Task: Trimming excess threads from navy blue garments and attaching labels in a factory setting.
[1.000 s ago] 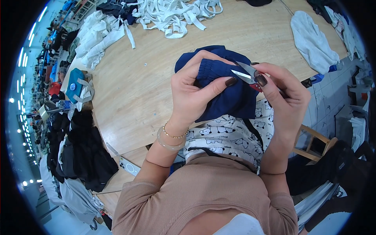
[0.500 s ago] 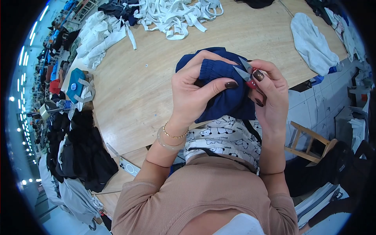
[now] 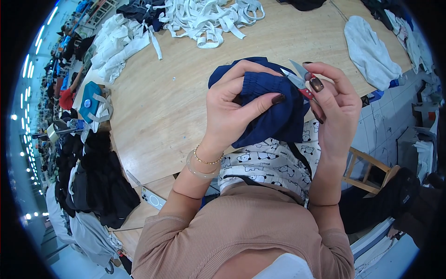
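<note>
A navy blue garment (image 3: 274,118) with a gathered elastic edge is held up over the near edge of the table. My left hand (image 3: 227,104) is closed on it, thumb on the near side of the gathered band and fingers behind. In my right hand (image 3: 337,97) are small thread snips (image 3: 304,90) with red grips. Their pointed blades are spread apart and aim up and left, just right of the gathered edge. Whether a thread lies between the blades is too small to tell. The garment's lower part hangs in front of my patterned apron (image 3: 260,160).
White fabric strips (image 3: 209,21) lie heaped at the table's far side, with white cloth (image 3: 116,44) beside them. A pale grey cloth piece (image 3: 369,51) lies at right. At left are a teal box (image 3: 90,102), black garments (image 3: 100,181) and a phone (image 3: 152,197). A wooden stool (image 3: 369,169) stands right.
My right hand has moved to the right with the snips, away from the gathered band. My left hand has shifted slightly right with the garment.
</note>
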A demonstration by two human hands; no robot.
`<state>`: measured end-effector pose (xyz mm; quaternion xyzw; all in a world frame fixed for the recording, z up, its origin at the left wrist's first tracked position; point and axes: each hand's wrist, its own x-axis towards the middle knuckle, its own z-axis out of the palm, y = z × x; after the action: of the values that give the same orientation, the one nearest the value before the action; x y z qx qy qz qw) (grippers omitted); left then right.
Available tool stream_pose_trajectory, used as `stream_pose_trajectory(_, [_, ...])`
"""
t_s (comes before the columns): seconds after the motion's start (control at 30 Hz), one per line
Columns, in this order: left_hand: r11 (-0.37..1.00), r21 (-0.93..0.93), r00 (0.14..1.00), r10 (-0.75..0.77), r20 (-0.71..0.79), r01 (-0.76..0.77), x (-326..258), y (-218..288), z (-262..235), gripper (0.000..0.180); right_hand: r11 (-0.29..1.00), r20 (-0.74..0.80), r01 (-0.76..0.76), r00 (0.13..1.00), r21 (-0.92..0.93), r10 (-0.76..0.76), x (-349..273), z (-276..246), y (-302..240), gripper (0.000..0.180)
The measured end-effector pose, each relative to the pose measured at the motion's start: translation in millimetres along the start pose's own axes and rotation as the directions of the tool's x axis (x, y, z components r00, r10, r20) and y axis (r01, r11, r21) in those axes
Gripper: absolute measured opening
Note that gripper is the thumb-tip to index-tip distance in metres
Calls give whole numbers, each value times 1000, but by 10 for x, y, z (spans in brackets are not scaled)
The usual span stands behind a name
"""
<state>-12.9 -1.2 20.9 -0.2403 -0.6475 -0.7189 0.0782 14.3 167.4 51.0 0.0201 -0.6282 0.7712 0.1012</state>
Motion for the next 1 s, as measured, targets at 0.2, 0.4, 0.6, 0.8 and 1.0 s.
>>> stream_pose_trajectory(0.2, [999,49,1000,0,24,-2,25,7,-10,16,999,21,36,999,35,-36,-24,11,57,19])
stream_pose_trajectory(0.4, [999,46,999,26,-31,-25,11,-10,-31,17,871,78,216,976,-442,-202,-10,-251,65,16])
stream_pose_trajectory(0.6, [996,70,999,47,-24,-46,11,-14,-28,18,720,143,382,917,-579,-371,48,-307,33,22])
stream_pose_trajectory(0.8, [993,105,998,54,-14,-52,9,11,-19,19,690,113,402,898,-602,-425,12,-191,42,31])
stream_pose_trajectory(1.0, [993,101,998,55,-32,-52,5,20,-12,19,610,200,476,862,-633,-465,18,-170,31,32])
